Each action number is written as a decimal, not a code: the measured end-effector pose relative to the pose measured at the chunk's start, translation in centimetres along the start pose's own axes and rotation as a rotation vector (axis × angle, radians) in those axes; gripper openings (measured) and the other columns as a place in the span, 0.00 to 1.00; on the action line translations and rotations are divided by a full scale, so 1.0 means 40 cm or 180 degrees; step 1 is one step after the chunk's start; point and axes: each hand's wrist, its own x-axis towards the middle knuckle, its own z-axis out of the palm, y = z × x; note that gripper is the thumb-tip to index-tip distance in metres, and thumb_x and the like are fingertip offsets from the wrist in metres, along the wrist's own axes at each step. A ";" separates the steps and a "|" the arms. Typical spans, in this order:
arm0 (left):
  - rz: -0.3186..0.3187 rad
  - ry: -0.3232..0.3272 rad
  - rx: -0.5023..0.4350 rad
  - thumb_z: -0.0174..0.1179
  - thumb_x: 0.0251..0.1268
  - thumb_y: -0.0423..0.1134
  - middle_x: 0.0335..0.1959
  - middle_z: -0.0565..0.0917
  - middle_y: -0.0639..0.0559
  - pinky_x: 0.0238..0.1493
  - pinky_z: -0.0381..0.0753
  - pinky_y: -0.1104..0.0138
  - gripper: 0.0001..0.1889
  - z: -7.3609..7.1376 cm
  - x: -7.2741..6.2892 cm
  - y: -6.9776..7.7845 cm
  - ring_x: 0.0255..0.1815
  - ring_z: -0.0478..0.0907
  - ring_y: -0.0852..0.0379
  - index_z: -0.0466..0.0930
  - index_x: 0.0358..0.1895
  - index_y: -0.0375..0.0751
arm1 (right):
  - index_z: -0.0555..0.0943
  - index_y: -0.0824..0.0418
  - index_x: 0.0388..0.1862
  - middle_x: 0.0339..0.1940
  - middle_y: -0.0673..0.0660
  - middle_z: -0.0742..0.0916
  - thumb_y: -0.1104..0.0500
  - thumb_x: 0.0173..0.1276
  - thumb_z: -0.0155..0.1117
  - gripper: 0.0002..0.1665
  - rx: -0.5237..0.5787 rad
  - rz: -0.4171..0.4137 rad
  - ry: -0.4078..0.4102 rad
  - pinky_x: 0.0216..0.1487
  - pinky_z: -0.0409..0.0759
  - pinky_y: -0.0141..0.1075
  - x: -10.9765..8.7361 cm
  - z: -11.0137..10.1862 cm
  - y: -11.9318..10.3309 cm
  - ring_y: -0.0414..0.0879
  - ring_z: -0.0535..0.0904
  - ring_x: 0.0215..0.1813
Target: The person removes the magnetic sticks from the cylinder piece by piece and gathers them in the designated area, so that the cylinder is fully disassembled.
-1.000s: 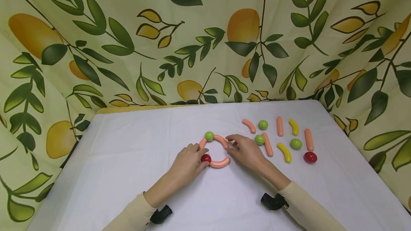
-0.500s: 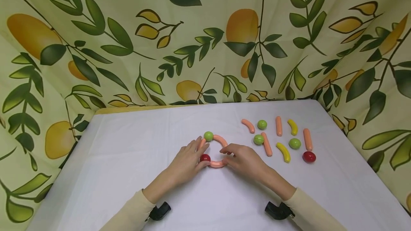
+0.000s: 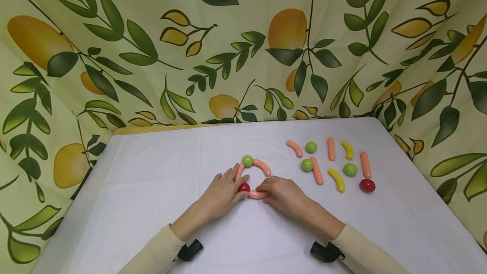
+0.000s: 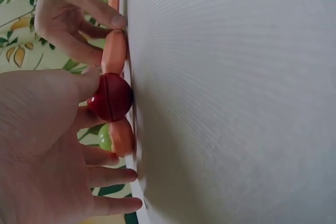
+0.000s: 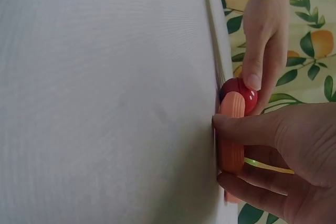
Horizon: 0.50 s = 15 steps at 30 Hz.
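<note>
On the white cloth, curved toy sausages, a green ball (image 3: 247, 161) and a red ball (image 3: 244, 187) lie in a ring with a gap at its right. My left hand (image 3: 220, 193) pinches the red ball between thumb and index finger; the other fingers spread along the left sausage (image 3: 239, 171). My right hand (image 3: 286, 194) grips the right end of the front sausage (image 3: 256, 195), thumb on its near side. In the right wrist view this front sausage (image 5: 232, 150) reaches to the red ball. Beyond the right fingers lies the back right sausage (image 3: 262, 166).
To the right lie several loose pieces: toy sausages (image 3: 317, 171), toy bananas (image 3: 336, 180), green balls (image 3: 350, 169) and another red ball (image 3: 367, 185). A curtain with leaves and fruit (image 3: 224, 54) hangs behind the table (image 3: 160, 160).
My right hand has moved from the back right sausage down to the front sausage and taken hold of its end. The left hand has stayed at the red ball.
</note>
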 end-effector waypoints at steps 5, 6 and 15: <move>0.0007 0.0048 0.0083 0.51 0.75 0.54 0.74 0.59 0.33 0.67 0.63 0.40 0.26 0.004 0.006 0.000 0.72 0.62 0.36 0.74 0.67 0.43 | 0.88 0.55 0.43 0.38 0.45 0.87 0.59 0.59 0.75 0.12 -0.0062 -0.0100 0.0082 0.43 0.82 0.36 0.002 0.006 0.004 0.38 0.81 0.42; 0.0010 0.0061 0.0094 0.51 0.74 0.54 0.74 0.59 0.32 0.66 0.63 0.40 0.25 0.005 0.007 0.000 0.71 0.62 0.36 0.74 0.66 0.43 | 0.88 0.55 0.42 0.37 0.45 0.87 0.58 0.59 0.75 0.11 -0.0057 -0.0112 0.0095 0.43 0.82 0.35 0.003 0.007 0.005 0.38 0.81 0.42; 0.0000 0.0087 0.0154 0.54 0.73 0.54 0.73 0.62 0.32 0.64 0.66 0.40 0.24 0.002 0.012 0.002 0.69 0.66 0.37 0.77 0.63 0.43 | 0.89 0.57 0.42 0.38 0.47 0.88 0.60 0.59 0.75 0.11 0.0069 -0.0035 0.0084 0.45 0.82 0.35 0.005 0.004 0.007 0.39 0.83 0.43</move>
